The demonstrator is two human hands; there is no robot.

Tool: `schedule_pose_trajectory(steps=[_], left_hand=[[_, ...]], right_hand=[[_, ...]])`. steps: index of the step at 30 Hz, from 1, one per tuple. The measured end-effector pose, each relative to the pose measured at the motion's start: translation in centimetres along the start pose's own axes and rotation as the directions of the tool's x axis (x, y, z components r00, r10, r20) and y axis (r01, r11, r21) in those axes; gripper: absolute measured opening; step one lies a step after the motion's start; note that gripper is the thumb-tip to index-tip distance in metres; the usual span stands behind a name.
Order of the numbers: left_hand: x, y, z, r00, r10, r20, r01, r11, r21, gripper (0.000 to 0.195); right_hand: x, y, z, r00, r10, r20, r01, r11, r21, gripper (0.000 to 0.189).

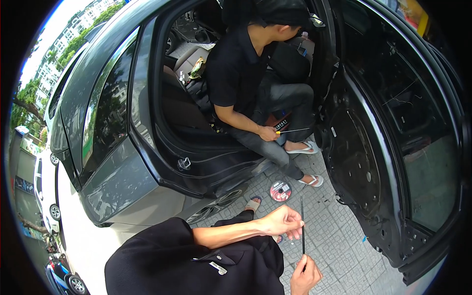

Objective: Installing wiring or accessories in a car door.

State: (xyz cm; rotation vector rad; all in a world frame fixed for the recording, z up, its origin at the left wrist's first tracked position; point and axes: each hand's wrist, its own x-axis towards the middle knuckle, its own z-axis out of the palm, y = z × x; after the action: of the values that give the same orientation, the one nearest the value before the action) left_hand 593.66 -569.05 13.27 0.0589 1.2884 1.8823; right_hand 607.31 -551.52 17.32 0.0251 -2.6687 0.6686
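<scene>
A thin black strip (pixel 303 239) stands nearly upright in the picture, held between my two hands. My left hand (pixel 283 222) pinches its upper part between thumb and fingers, and a short end sticks out above. Lower down, my right hand (pixel 306 274) is closed around the strip's bottom end. What the strip is made of cannot be told. Beyond my hands, a round spool or disc (pixel 280 191) with a red and white label lies on the paving. A person (pixel 236 73) in dark clothes sits in the car's doorway, holding a screwdriver (pixel 293 130) with a yellow handle.
To the right is the open car door (pixel 354 147), its inner trim off and bare metal showing. The car's rear side (pixel 121 184) and wheel (pixel 215 206) are at the left. The seated person's sandalled feet rest on the paving (pixel 332 236). Parked vehicles stand further off at the left.
</scene>
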Motion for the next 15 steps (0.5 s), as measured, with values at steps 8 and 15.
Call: schedule_pose_trajectory(steps=[8,15], left_hand=[[0.6,-0.4,0.4,1.000,0.017,-0.026,-0.018,0.999,-0.031,0.025],[0.8,-0.8,0.0,0.996,0.045,0.074,-0.055,0.988,0.146,0.021]], right_hand=[[-0.2,0.9,0.4,0.997,0.011,0.082,-0.009,1.000,-0.020,0.009],[-0.6,1.2,-1.3,0.998,-0.011,0.058,0.013,0.999,-0.039,0.010]])
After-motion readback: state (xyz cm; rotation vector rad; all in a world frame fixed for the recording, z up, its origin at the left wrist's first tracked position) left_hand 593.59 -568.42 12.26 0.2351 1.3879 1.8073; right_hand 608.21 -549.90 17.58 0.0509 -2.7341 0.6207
